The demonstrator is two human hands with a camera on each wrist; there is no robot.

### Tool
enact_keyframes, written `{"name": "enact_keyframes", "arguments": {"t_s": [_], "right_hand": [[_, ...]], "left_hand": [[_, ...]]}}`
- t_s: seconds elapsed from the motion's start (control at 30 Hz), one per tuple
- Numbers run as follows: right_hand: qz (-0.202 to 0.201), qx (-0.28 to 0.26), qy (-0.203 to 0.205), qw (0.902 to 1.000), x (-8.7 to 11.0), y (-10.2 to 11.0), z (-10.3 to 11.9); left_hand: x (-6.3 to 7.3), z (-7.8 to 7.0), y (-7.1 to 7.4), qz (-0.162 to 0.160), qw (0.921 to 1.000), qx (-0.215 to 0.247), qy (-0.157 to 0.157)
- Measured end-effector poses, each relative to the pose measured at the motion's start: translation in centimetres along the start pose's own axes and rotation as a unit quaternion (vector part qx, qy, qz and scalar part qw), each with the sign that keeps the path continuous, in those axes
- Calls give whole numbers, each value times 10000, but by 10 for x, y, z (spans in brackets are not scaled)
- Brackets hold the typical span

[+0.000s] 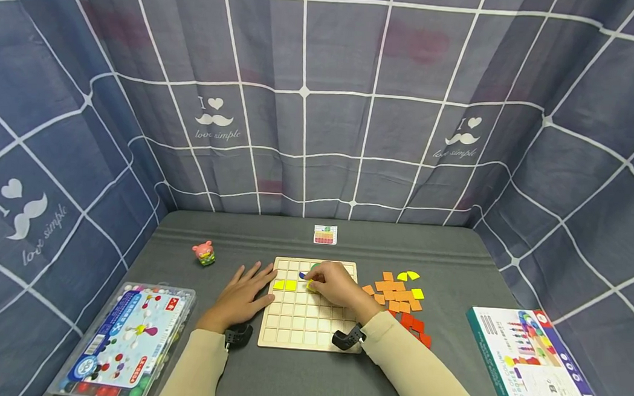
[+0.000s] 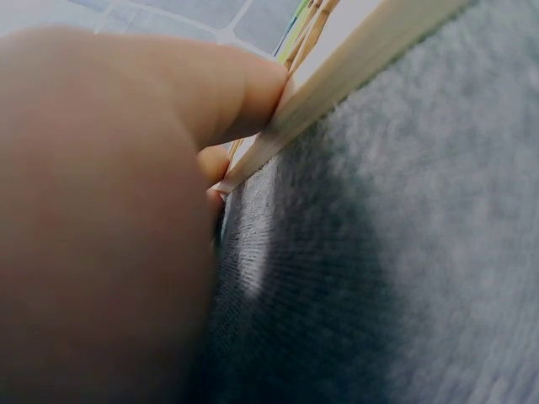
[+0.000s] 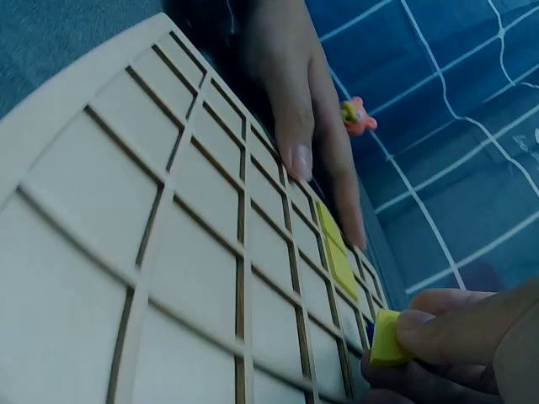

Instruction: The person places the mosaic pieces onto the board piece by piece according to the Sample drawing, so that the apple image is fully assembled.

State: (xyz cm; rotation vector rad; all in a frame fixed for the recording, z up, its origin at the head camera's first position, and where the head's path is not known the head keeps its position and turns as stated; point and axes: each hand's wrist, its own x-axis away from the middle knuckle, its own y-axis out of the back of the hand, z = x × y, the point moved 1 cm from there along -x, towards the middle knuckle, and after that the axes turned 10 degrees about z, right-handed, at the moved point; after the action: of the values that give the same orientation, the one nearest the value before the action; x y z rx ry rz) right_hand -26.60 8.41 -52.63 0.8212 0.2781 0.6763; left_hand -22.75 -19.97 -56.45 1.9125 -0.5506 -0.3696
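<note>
A wooden grid board (image 1: 308,337) lies on the table with two yellow square tiles (image 1: 290,285) set in cells near its left side. My right hand (image 1: 336,284) is over the upper part of the board and pinches a yellow tile (image 3: 388,338) between thumb and fingers. Next to those fingertips shows a small dark blue piece (image 1: 302,275), mostly hidden by the hand. Part of a green piece (image 1: 314,265) appears behind the hand. At the board's left edge, my left hand (image 1: 242,296) lies with fingers spread, its thumb touching the wooden side in the left wrist view.
Right of the board lie loose orange tiles (image 1: 398,295), red tiles (image 1: 419,326) and yellow quarter-round pieces (image 1: 413,275). A small pattern card (image 1: 325,235) is at the back, a pink pig figure (image 1: 204,253) at left. A plastic case (image 1: 128,338) and a box (image 1: 541,369) flank the arms.
</note>
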Motion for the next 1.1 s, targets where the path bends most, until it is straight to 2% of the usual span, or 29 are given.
{"name": "enact_keyframes", "arguments": {"t_s": [0.1, 0.37, 0.53, 0.8, 1.1], "right_hand": [[60, 26, -4, 10000, -6, -3, 5], [101, -4, -207, 9997, -17, -9, 12], [-36, 74, -173, 9998, -23, -15, 14], [-380, 219, -367, 9984, -25, -21, 17], [-364, 259, -619, 9971, -24, -22, 22]], "left_hand": [[0, 0, 0, -57, 10000, 16, -33], [0, 3, 1, 114, 9999, 67, -9], [0, 4, 0, 190, 9998, 56, 29], [0, 4, 0, 130, 9999, 22, 25], [0, 2, 0, 36, 10000, 7, -16]]}}
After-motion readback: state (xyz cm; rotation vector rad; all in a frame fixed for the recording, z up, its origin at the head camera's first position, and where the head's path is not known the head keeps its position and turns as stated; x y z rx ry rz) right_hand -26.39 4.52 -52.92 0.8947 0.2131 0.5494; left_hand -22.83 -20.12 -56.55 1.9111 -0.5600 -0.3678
